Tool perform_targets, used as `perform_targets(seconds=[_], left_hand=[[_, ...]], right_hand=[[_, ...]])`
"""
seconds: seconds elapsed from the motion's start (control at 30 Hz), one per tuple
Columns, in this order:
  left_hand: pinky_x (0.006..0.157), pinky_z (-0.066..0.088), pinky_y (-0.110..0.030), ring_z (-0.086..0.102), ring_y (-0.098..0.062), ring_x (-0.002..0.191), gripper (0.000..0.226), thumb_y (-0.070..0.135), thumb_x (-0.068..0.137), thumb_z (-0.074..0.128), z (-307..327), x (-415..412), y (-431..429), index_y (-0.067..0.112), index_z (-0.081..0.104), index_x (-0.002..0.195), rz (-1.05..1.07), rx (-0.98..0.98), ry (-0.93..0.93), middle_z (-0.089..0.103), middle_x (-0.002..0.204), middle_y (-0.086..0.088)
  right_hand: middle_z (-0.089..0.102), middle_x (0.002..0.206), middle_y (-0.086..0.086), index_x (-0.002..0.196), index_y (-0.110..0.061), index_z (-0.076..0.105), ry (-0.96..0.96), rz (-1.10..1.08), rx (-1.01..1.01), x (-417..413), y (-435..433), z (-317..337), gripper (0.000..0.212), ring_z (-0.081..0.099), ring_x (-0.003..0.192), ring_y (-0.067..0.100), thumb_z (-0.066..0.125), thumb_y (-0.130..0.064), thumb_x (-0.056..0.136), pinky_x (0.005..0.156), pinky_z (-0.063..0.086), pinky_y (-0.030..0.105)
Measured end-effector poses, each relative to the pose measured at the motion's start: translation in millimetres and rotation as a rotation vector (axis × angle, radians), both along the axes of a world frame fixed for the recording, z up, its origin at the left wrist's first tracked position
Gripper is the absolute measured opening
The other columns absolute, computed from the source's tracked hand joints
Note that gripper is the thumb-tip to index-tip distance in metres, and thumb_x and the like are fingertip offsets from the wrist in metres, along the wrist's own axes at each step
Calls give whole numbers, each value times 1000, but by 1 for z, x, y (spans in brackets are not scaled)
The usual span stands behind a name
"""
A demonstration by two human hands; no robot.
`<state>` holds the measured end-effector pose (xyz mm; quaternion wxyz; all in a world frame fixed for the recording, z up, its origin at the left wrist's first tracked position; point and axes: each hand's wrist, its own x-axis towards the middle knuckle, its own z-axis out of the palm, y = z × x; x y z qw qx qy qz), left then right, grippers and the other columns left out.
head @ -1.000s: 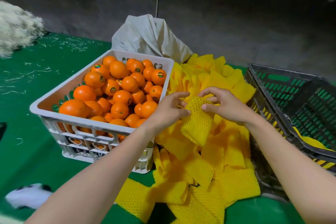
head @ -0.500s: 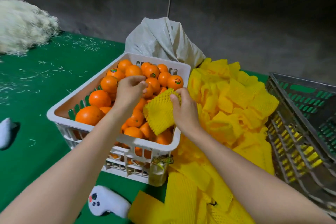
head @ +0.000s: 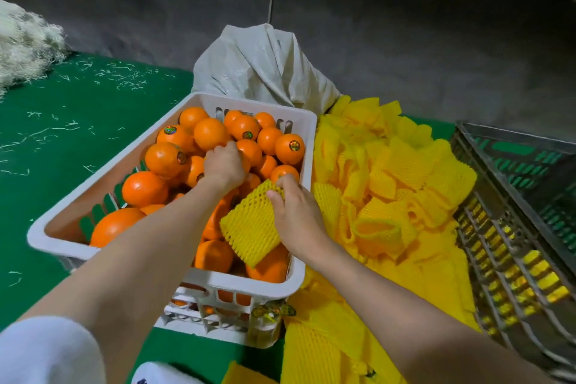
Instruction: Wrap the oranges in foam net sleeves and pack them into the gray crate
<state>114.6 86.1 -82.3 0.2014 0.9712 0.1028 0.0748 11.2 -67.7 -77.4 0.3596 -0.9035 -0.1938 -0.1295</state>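
A white crate (head: 131, 162) in the middle holds several loose oranges (head: 145, 188). My left hand (head: 223, 167) is down among them, fingers curled over an orange that is mostly hidden under the hand. My right hand (head: 294, 213) pinches the top edge of a yellow foam net sleeve (head: 251, 227) and holds it over the crate's near right corner. The gray crate (head: 511, 227) stands at the right edge, with yellow showing through its slats.
A big heap of yellow foam sleeves (head: 392, 196) lies between the two crates. A grey-white sack (head: 258, 65) stands behind the white crate. White shredded fibre (head: 25, 44) is piled at the far left on the green floor (head: 62, 121). A white object (head: 162, 372) lies at the bottom edge.
Both hands moved left from the sleeve pile to the white crate. The right hand carried the sleeve along; the left let go of it and reached down onto an orange.
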Motion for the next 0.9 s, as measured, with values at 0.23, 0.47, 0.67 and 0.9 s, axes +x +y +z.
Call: perform_targets(seconds=[0.23, 0.47, 0.67, 0.9], left_hand=[[76, 56, -41, 62, -35, 101, 42, 26, 79, 71, 48, -29, 1, 18, 55, 117, -78, -1530, 147, 51, 129, -12], [61, 56, -31, 66, -36, 85, 49, 22, 71, 67, 65, -85, -17, 16, 56, 118, -216, -1999, 171, 56, 118, -20], [79, 52, -45, 65, -41, 98, 49, 22, 73, 60, 67, -109, -53, 16, 56, 121, -288, -2048, 198, 57, 125, -23], [83, 52, -44, 65, -28, 86, 34, 21, 69, 61, 66, -130, -124, 3, 60, 98, -327, -1865, 274, 67, 90, -17]], right_hand=[[53, 88, 4, 118, -12, 50, -2, 39, 77, -2, 0, 3, 22, 43, 85, 26, 42, -23, 100, 68, 30, 34], [37, 59, -7, 104, -17, 54, 42, 152, 305, -16, -22, 11, 13, 33, 53, 8, 42, -19, 100, 60, 26, 34], [38, 65, -15, 71, -20, 41, 135, 198, 696, -34, -68, 45, 11, 35, 64, 0, 42, -19, 82, 61, 30, 17], [49, 56, -11, 60, -13, 49, 215, 180, 909, -57, -109, 54, 12, 46, 59, 0, 44, -15, 70, 60, 39, 11]])
